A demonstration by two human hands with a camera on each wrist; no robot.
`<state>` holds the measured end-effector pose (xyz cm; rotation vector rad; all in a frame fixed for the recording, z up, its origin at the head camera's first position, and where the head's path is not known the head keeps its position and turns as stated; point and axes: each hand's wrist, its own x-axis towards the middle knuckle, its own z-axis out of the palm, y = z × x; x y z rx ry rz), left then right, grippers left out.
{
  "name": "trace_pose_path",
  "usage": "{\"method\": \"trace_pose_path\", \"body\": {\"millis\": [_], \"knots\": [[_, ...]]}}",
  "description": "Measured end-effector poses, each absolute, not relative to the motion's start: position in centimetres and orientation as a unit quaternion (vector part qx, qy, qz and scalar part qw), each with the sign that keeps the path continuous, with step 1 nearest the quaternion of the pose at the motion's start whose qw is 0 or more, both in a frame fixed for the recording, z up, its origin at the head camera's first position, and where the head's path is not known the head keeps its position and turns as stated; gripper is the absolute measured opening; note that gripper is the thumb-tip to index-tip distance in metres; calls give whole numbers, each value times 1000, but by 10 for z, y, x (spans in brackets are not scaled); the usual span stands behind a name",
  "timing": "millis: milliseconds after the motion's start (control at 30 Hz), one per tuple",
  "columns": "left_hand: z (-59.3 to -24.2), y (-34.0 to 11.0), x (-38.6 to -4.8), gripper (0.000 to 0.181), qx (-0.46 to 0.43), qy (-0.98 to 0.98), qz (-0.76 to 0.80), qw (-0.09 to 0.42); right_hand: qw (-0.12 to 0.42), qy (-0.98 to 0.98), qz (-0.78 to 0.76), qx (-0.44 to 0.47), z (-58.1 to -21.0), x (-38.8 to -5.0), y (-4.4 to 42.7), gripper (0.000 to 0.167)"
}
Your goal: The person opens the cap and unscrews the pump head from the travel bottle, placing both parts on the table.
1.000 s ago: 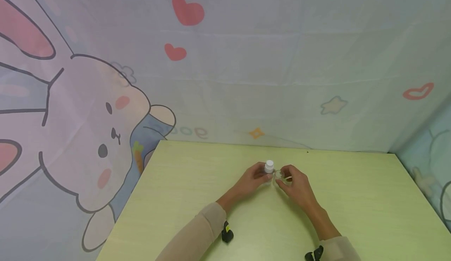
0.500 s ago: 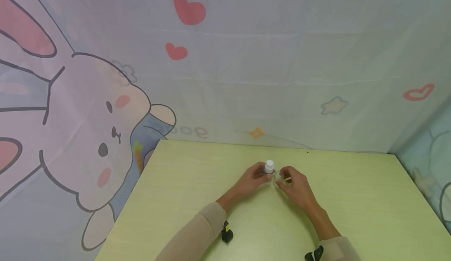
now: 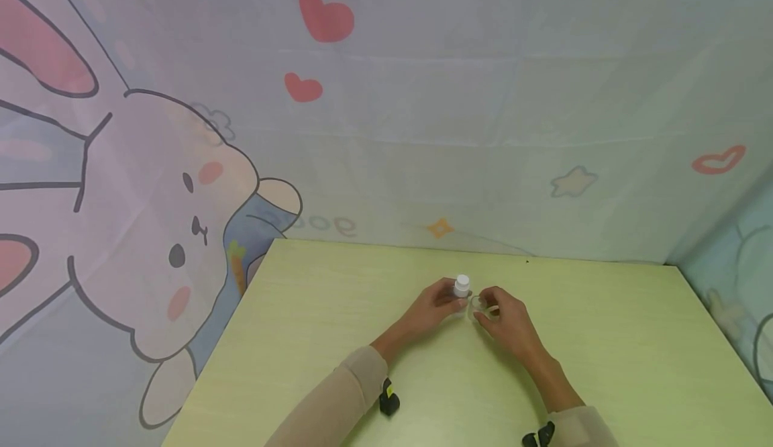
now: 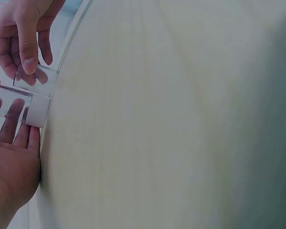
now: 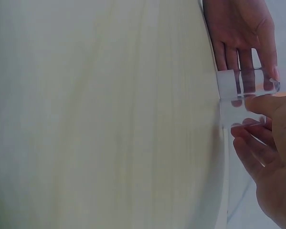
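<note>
My left hand (image 3: 427, 309) curls its thumb and fingers round a clear cylinder (image 5: 246, 80) with a white lower part (image 4: 37, 111) at table level. A small white bottle top (image 3: 461, 284) rises above that hand in the head view; how it joins the clear cylinder cannot be told. Close on the right, my right hand (image 3: 510, 316) pinches a see-through cup (image 4: 47, 80) between thumb and fingers. Both wrist views show the cup upright at the tabletop, its side against or very near the clear cylinder. Fingers show through the clear walls.
The pale yellow-green table (image 3: 338, 286) spreads around both hands. A fabric backdrop (image 3: 410, 118) with a cartoon rabbit and hearts hangs behind its far edge. A black wrist device (image 3: 389, 399) sits by the left sleeve, another (image 3: 539, 435) by the right.
The right hand and its see-through cup shift very slightly towards the person. The left hand and the white-topped item stay in place.
</note>
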<state>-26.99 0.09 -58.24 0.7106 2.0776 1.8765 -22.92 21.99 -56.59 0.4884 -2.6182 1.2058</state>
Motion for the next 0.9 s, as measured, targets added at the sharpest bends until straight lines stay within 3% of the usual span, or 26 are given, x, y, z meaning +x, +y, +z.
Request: {"method": "trace_pose_path", "body": {"millis": [900], "knots": [[-582, 0, -270, 36, 239, 717, 641, 133, 92, -903, 387, 161, -564, -230, 219, 31]]}}
